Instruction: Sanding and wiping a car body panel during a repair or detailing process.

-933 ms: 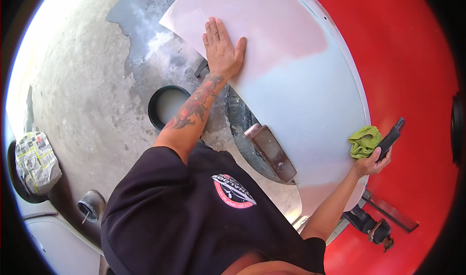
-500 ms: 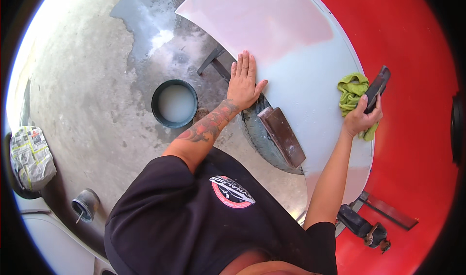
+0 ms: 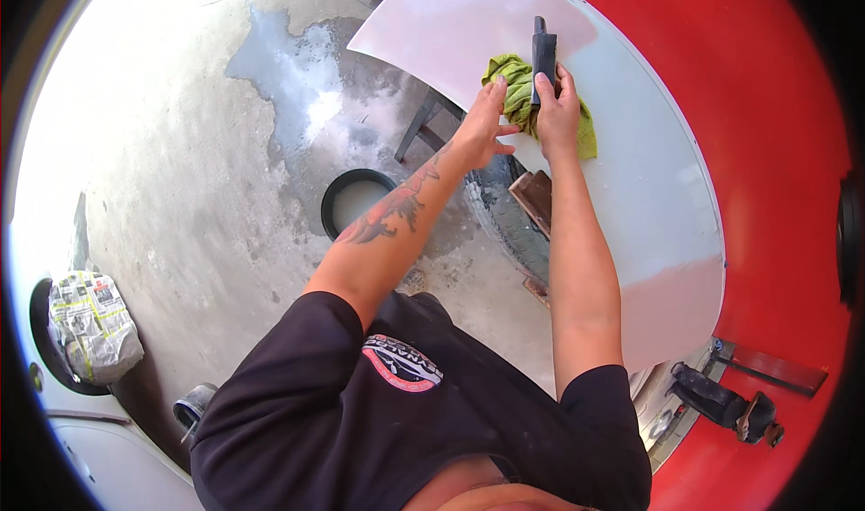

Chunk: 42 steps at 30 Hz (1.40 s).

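Observation:
My right hand [image 3: 559, 114] is closed around a dark, narrow block [image 3: 543, 60]; its shape resembles a sanding block. A crumpled lime-green cloth [image 3: 518, 87] hangs beneath that hand, over the curved panel [image 3: 649, 177], which is pale grey-blue with pinkish patches. My left hand [image 3: 487, 128] has its fingers apart and nothing in its grasp. Its fingertips are at the cloth's left edge; whether they touch it I cannot tell. Below both hands, a brown block [image 3: 533, 196] lies at the panel's left edge, partly hidden by my right forearm.
On the wet concrete floor stands a dark bucket [image 3: 356, 191] of cloudy liquid, partly behind my left forearm. A tyre [image 3: 509, 223] and a dark stand leg [image 3: 419, 131] show beneath the panel. Red bodywork [image 3: 766, 132] borders the right. A newspaper-covered round object [image 3: 95, 326] is at far left.
My right hand has carried the block and cloth from the panel's right side up and left. My left hand has lifted from the panel's left edge and shifted toward the cloth.

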### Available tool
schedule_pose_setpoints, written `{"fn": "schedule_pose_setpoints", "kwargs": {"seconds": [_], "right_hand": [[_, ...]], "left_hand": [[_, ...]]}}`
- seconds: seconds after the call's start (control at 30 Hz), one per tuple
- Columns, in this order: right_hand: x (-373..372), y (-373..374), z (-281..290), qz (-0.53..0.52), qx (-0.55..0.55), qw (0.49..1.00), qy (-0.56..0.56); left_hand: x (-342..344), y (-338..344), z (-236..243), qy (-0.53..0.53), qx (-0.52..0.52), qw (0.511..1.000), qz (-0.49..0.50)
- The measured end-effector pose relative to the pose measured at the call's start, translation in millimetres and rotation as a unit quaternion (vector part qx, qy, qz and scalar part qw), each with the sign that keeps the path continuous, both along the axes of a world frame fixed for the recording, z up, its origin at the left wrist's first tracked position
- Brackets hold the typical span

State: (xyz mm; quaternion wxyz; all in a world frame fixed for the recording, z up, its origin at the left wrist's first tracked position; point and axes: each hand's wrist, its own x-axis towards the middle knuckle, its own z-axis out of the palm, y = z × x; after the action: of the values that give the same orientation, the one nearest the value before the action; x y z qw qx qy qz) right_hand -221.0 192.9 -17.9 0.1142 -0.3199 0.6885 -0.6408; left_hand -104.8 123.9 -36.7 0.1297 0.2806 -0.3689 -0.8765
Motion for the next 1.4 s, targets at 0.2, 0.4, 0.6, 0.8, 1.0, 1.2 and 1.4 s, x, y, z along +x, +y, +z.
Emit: {"fn": "schedule_pose_setpoints", "kwargs": {"seconds": [0.2,0.4,0.6,0.8,1.0,1.2,1.4], "right_hand": [[23.4,-0.1,-21.8,0.026,-0.155,0.959,-0.237],[126.1,-15.2,-80.8,0.127,-0.226,0.865,-0.429],[241.8,16.2,-169.1,0.082,-0.123,0.786,-0.6],[272.5,13.7,-361.1,-0.025,0.112,0.707,-0.698],[299.4,-36.0,-606.4,-0.029,0.407,0.803,-0.434],[322.5,-49.1,-726.5,0.015,0.575,0.79,-0.213],[323.4,-22.8,-732.1,0.051,0.502,0.769,-0.393]], "left_hand": [[-34.7,-21.8,-11.3,0.0,0.194,0.98,0.042],[27.8,-80.9,-131.0,0.054,0.196,0.974,0.103],[209.2,-148.4,-232.4,-0.011,0.3,0.95,0.08],[276.1,-150.2,-378.6,-0.182,0.114,0.975,0.058],[279.3,-120.8,-562.1,-0.409,-0.155,0.891,-0.123],[263.0,-90.3,-702.5,-0.475,-0.086,0.847,-0.224],[273.5,-69.9,-720.8,-0.479,-0.195,0.8,-0.304]]}}
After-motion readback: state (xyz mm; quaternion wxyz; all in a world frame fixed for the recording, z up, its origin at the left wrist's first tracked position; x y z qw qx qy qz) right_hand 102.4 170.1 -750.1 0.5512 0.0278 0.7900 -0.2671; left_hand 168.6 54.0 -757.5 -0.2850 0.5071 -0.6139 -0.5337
